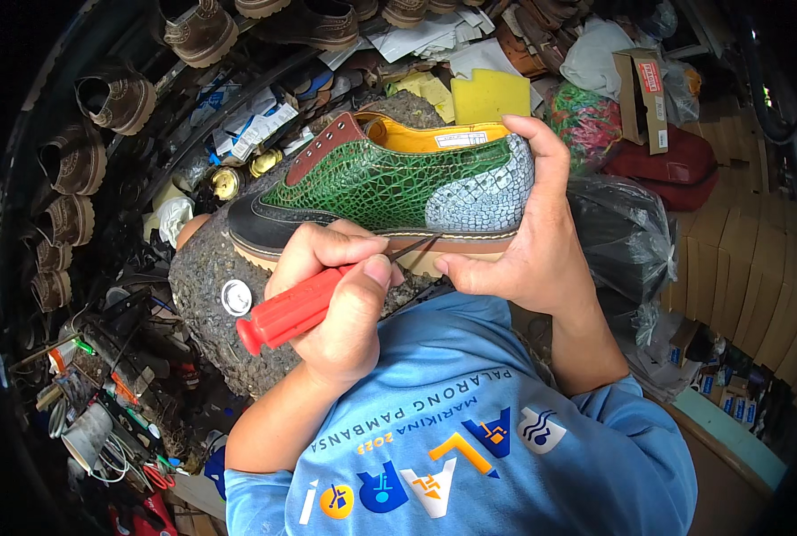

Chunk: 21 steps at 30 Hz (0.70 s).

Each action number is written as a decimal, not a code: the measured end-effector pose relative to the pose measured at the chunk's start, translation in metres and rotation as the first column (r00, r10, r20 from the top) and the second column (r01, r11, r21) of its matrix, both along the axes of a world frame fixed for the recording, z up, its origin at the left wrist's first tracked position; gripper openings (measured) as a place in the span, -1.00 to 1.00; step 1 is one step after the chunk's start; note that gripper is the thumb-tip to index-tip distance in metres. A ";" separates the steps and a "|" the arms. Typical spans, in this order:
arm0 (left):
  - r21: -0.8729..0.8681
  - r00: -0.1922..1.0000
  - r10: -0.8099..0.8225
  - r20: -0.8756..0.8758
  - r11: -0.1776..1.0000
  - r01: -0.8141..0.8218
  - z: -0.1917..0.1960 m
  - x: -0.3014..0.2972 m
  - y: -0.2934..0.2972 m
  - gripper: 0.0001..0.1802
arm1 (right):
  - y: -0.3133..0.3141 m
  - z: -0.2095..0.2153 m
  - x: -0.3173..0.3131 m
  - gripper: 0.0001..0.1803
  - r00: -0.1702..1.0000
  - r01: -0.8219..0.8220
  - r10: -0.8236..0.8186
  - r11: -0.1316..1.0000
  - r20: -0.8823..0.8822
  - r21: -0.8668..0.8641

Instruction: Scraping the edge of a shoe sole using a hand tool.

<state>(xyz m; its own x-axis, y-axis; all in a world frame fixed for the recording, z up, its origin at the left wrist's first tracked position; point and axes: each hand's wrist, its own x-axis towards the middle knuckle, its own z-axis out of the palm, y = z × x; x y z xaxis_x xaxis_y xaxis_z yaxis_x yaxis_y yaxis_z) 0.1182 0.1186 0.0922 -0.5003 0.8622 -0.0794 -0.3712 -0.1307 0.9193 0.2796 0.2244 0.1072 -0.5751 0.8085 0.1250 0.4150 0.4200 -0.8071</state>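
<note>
- Gripping a red-handled awl [287, 314]: left hand [349, 323] closed around the handle, thumb laid along it, thin dark shank pointing up and right.
- Right hand [541, 241] clamped on the heel end of a lace-up shoe [354, 186]; fingers up the back to the collar, thumb below, along the sole edge. Hands apart from each other, one at each end of the awl-to-heel span.
- Shoe position: centre of view, lying lengthwise, toe to the left, outer side facing the wearer. Held in front of a dark, rough block [204, 268]; whether the sole bears on it, cannot tell.
- Awl tip at the pale-stitched welt [488, 235], just below the heel panel [483, 192]; depth of entry not discernible.
- Upper: black toe, green reptile-textured side, pale blue crackle heel, brown eyelet panel [325, 150], yellow lining.
- On the block, near the left hand: round silvery disc [236, 297].
- Beyond the shoe: yellow sheet [492, 96], gold-coloured tin [226, 184].
- Left rim: brown shoes [72, 161] in a curved row.
- Right side: black plastic bag [626, 246], red bag [680, 170], stacked cardboard [738, 268].
</note>
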 end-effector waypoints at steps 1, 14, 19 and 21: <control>0.012 1.000 0.004 -0.017 1.000 -0.004 0.000 0.000 0.000 -0.86 | 0.000 -0.001 0.000 0.22 1.000 0.000 0.000 1.000 -0.004 -0.003; 0.275 0.919 0.377 -0.113 0.901 -0.336 -0.019 -0.087 -0.070 -0.85 | 0.003 0.004 0.000 0.20 0.997 0.031 -0.033 0.999 0.071 0.021; -0.220 0.798 0.442 -0.409 0.801 -0.557 -0.052 -0.123 -0.117 -0.93 | 0.006 0.002 -0.008 0.17 0.995 0.036 -0.046 0.994 -0.094 -0.101; -0.330 0.812 0.376 -0.447 0.774 -0.540 -0.066 -0.123 -0.125 -0.92 | 0.010 0.000 -0.007 0.18 0.999 0.022 -0.025 0.998 -0.047 -0.062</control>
<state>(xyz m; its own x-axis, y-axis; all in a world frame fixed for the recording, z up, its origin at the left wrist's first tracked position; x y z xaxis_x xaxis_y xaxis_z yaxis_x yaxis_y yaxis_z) -0.0044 -0.0068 0.0258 -0.8893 0.4393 -0.1270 -0.0268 0.2271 0.9735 0.2725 0.2343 0.1073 -0.5501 0.8289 0.1014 0.3850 0.3595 -0.8500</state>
